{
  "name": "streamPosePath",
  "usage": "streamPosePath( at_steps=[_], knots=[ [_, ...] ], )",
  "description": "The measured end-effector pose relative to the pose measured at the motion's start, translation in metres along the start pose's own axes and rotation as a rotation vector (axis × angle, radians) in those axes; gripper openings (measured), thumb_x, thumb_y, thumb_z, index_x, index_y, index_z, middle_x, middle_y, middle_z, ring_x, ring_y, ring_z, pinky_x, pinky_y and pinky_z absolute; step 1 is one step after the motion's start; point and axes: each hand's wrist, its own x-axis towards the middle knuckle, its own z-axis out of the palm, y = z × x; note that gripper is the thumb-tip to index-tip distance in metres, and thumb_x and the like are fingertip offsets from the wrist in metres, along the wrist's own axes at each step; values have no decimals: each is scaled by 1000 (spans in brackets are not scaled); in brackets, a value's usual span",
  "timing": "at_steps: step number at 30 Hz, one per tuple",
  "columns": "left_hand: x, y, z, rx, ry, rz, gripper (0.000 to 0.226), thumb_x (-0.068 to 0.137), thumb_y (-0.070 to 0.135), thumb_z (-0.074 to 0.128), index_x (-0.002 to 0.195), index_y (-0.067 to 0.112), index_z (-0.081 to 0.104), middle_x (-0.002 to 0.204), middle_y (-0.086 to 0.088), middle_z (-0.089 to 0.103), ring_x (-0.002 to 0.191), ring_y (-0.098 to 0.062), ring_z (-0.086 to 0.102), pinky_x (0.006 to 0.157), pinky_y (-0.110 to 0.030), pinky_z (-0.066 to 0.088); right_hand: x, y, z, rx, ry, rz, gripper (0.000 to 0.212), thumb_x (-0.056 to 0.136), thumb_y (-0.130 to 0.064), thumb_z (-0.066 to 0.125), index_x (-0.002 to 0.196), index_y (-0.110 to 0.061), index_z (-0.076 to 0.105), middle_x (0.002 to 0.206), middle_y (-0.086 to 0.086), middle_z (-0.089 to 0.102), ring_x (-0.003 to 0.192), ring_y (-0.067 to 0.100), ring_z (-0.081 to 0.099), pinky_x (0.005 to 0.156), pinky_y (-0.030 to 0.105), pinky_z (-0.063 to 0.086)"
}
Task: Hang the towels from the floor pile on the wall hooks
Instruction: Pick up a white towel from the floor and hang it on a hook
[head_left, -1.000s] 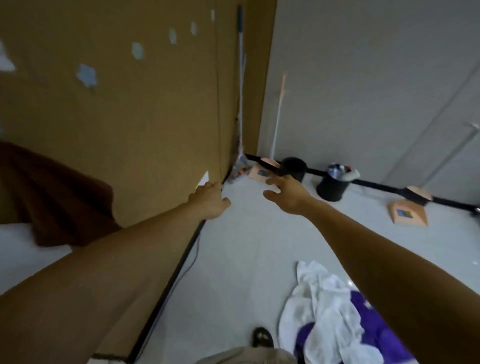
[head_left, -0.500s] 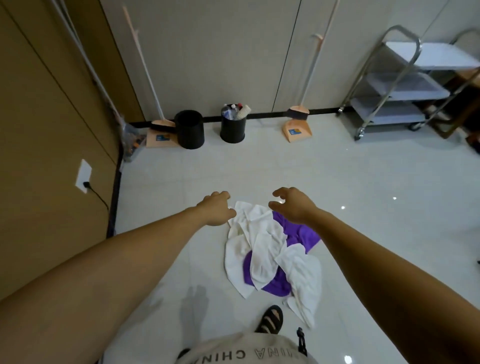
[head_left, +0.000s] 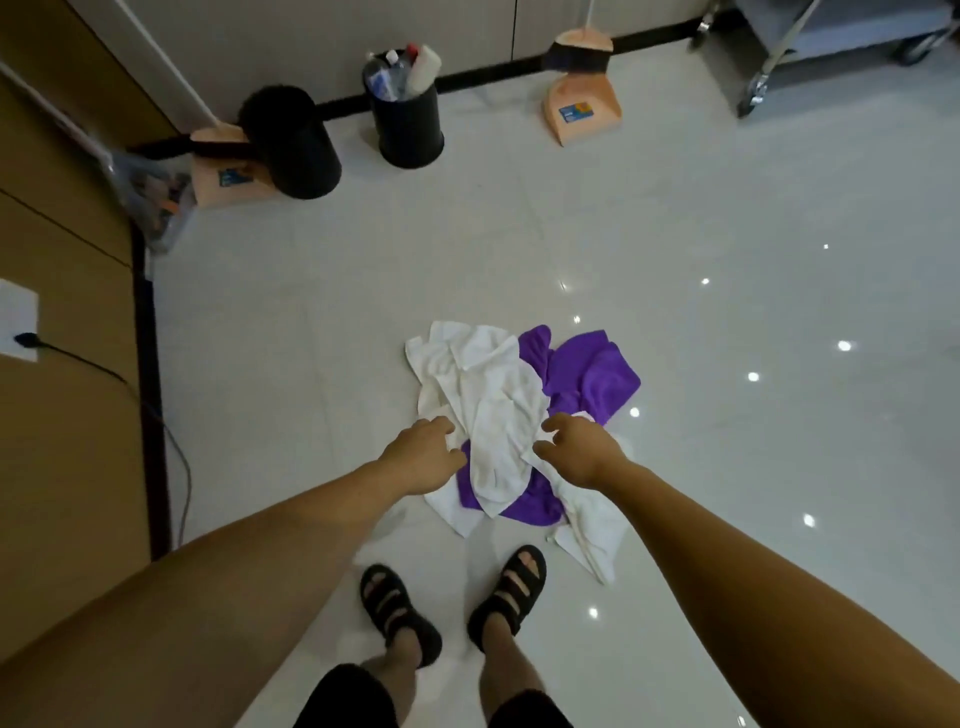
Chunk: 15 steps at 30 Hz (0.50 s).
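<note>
A pile of towels lies on the pale tiled floor just ahead of my sandalled feet. White towels (head_left: 491, 400) are crumpled over a purple towel (head_left: 592, 376) that spreads out to the right. My left hand (head_left: 423, 457) hovers over the pile's left edge with loosely curled fingers and holds nothing. My right hand (head_left: 576, 449) reaches over the middle of the pile, fingers spread and bent, holding nothing. Whether either hand touches the cloth is unclear. No wall hooks are in view.
A brown panelled wall (head_left: 57, 415) runs along the left with a socket (head_left: 18, 325) and a trailing cable. Two black bins (head_left: 296, 145) (head_left: 408, 122), two orange dustpans (head_left: 582, 106) with brooms and a metal trolley (head_left: 831, 41) stand along the far wall.
My view has swung from the brown wall, where a brown towel hung, down to the floor pile. Both hands have come down from in front of the wall to just over the towels.
</note>
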Motion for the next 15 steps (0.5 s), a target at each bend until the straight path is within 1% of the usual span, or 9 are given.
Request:
streamPosePath(
  at_steps=[3,6,8,10,12,15],
  knots=[
    [69,-14,50,-28,-20,-26,48,92,36,49,134,15,42,135,-10,46,116,-27,50,87,-31,42,58,40,44,42,-49,83,51,92,-38,54,138,-16,47,132,9,58,117,26,56,97,34,44],
    [145,-36,106,-12,-53,-59,51,92,38,50,137,17,40,136,-9,45,118,-27,49,89,-34,42,123,78,99,70,-57,140,51,92,-38,54,138,-18,47,134,7,54,116,25,56,95,35,47],
    [195,-53,143,-7,-83,-63,54,92,38,49,140,17,39,139,-8,44,120,-28,48,91,-34,41,164,102,137,76,-47,160,52,92,-38,53,139,-19,45,137,7,47,113,27,57,93,35,47],
    [241,-67,178,-9,-94,-47,50,91,37,49,136,15,43,135,-9,47,114,-28,52,88,-34,44,205,127,169,45,-31,158,52,92,-36,53,140,-18,43,142,7,37,113,29,56,92,36,47],
    [279,-79,210,-13,-98,-36,47,91,37,49,132,15,45,130,-9,49,108,-27,54,85,-34,46,245,151,193,-17,-8,147,52,92,-30,53,140,-16,41,147,5,29,115,29,55,93,39,49],
    [320,-96,251,-38,-79,-14,50,92,37,49,137,17,41,134,-7,46,111,-25,52,84,-31,42,299,181,213,-120,45,129,54,90,-18,54,141,-15,37,153,2,20,118,33,51,90,44,50]
  ],
)
